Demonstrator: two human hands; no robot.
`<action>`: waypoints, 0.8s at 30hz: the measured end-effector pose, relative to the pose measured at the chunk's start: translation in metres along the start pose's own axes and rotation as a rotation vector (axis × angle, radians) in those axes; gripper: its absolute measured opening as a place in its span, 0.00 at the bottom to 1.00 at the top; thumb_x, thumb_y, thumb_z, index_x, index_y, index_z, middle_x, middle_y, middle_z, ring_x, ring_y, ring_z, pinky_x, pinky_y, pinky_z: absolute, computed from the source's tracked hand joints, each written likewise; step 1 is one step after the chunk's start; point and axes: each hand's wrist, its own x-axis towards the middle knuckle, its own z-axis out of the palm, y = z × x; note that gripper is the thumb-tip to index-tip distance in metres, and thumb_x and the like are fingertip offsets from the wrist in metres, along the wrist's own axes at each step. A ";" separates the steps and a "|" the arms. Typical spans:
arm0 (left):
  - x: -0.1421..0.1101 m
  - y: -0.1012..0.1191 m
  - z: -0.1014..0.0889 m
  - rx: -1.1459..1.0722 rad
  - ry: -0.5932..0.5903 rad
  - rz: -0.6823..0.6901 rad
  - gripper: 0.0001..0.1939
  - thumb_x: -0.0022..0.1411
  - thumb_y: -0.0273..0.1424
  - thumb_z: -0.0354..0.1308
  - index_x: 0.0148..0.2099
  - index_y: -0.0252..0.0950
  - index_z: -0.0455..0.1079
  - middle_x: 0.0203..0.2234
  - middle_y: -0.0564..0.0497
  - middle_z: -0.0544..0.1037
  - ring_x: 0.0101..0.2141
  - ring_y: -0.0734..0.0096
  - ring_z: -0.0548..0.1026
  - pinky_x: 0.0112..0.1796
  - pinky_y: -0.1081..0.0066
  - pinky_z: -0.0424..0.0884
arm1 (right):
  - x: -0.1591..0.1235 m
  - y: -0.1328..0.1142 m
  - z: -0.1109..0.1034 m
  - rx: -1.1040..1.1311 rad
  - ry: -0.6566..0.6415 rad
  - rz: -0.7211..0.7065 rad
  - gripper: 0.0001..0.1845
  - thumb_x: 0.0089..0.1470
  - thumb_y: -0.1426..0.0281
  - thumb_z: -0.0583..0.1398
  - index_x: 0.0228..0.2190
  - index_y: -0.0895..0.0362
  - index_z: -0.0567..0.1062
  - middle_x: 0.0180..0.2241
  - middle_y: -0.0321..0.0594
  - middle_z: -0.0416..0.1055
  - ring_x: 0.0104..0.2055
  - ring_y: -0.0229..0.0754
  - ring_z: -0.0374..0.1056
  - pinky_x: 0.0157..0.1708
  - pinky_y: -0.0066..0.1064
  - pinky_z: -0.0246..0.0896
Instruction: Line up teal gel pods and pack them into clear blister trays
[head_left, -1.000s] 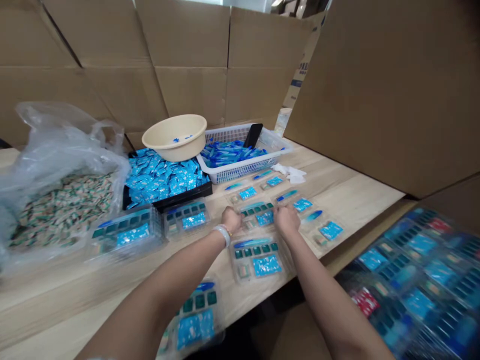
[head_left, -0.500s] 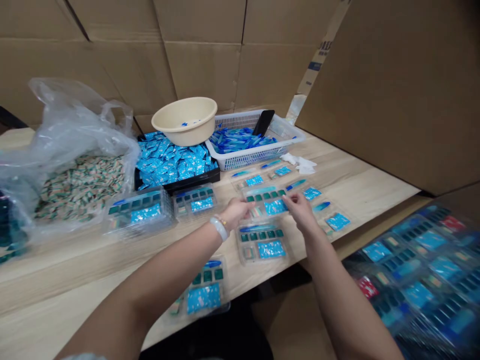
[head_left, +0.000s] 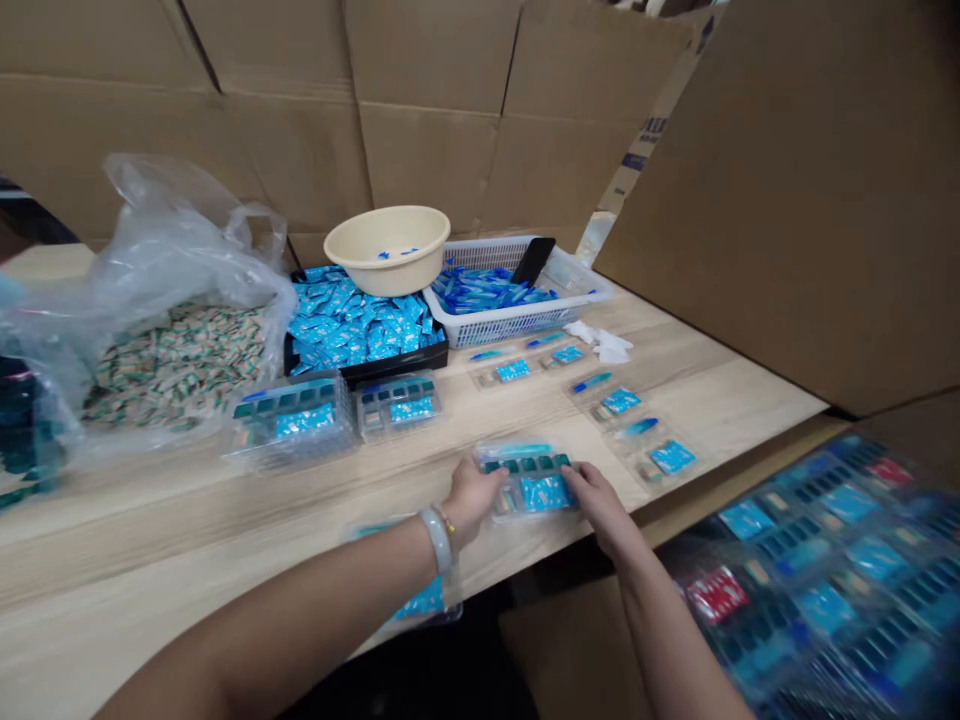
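Blister tray [head_left: 529,482] at lower centre of the frame, gripped between both hands on the wooden table [head_left: 697,400]: left hand [head_left: 472,500] clasping its left edge, right hand [head_left: 598,502] clasping its right edge. Matching trays [head_left: 604,402] lie beyond it, centre right.

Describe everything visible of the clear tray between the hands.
The clear plastic blister tray sits near the front edge of the pale wooden table. It holds a long blue piece, a row of dark green squares, a shiny blue sachet and a pale packet. The left hand and right hand touch its two ends.
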 end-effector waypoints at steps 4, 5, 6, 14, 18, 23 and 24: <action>0.013 0.005 0.002 -0.082 0.013 0.018 0.13 0.45 0.23 0.60 0.36 0.32 0.66 0.32 0.48 0.74 0.34 0.70 0.72 0.36 0.72 0.66 | 0.014 -0.017 0.003 0.225 -0.027 0.082 0.18 0.39 0.56 0.58 0.30 0.56 0.68 0.24 0.35 0.69 0.27 0.40 0.65 0.26 0.28 0.59; 0.017 0.007 0.001 -0.093 0.020 0.029 0.14 0.44 0.23 0.61 0.36 0.33 0.65 0.33 0.48 0.74 0.34 0.70 0.72 0.36 0.71 0.66 | 0.018 -0.021 0.003 0.272 -0.072 0.087 0.19 0.39 0.57 0.59 0.32 0.55 0.68 0.26 0.36 0.70 0.28 0.40 0.66 0.26 0.28 0.60; 0.021 0.009 -0.001 -0.107 0.019 0.042 0.15 0.43 0.24 0.61 0.36 0.33 0.65 0.33 0.48 0.74 0.35 0.70 0.71 0.37 0.71 0.66 | 0.022 -0.025 0.003 0.321 -0.142 0.099 0.18 0.39 0.58 0.60 0.33 0.54 0.68 0.27 0.36 0.71 0.29 0.40 0.67 0.28 0.28 0.61; 0.012 0.026 -0.043 -0.129 -0.028 0.117 0.15 0.47 0.31 0.60 0.38 0.31 0.64 0.34 0.46 0.72 0.33 0.70 0.70 0.36 0.70 0.66 | 0.028 -0.055 0.031 0.524 -0.559 0.235 0.17 0.39 0.64 0.62 0.33 0.56 0.70 0.29 0.40 0.73 0.30 0.43 0.70 0.31 0.32 0.64; -0.004 0.050 -0.081 0.143 0.219 0.245 0.22 0.50 0.35 0.57 0.46 0.31 0.61 0.40 0.43 0.69 0.38 0.67 0.68 0.38 0.70 0.64 | 0.035 -0.093 0.071 0.540 -0.496 0.080 0.19 0.38 0.63 0.62 0.35 0.57 0.70 0.30 0.41 0.73 0.31 0.44 0.70 0.31 0.32 0.64; -0.026 0.092 -0.186 0.407 0.672 0.514 0.25 0.51 0.34 0.55 0.51 0.34 0.58 0.48 0.43 0.63 0.46 0.63 0.63 0.45 0.67 0.60 | 0.057 -0.144 0.137 0.276 -0.355 -0.125 0.24 0.37 0.59 0.61 0.37 0.59 0.69 0.35 0.42 0.72 0.37 0.43 0.68 0.34 0.31 0.62; -0.029 0.096 -0.211 0.444 0.785 0.534 0.26 0.50 0.34 0.56 0.52 0.34 0.58 0.50 0.43 0.61 0.49 0.61 0.61 0.47 0.66 0.57 | 0.060 -0.148 0.148 0.216 -0.335 -0.129 0.24 0.36 0.59 0.62 0.36 0.59 0.70 0.34 0.43 0.72 0.37 0.44 0.67 0.34 0.31 0.61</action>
